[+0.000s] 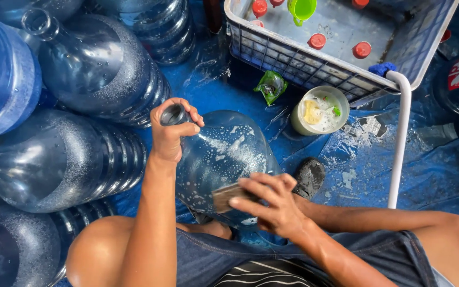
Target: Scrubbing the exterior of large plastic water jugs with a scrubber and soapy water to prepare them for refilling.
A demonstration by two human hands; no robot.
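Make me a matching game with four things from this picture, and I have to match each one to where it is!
Things:
1. left hand
2. right hand
3. round tub of soapy water
4. green cup

Places:
A. inside the white basket
B. gripping the neck of the soapy water jug
C. on the blue tarp beside the basket
D. pressing a scrub pad on the jug's side

Pairs: 1-B, 2-D, 3-C, 4-A
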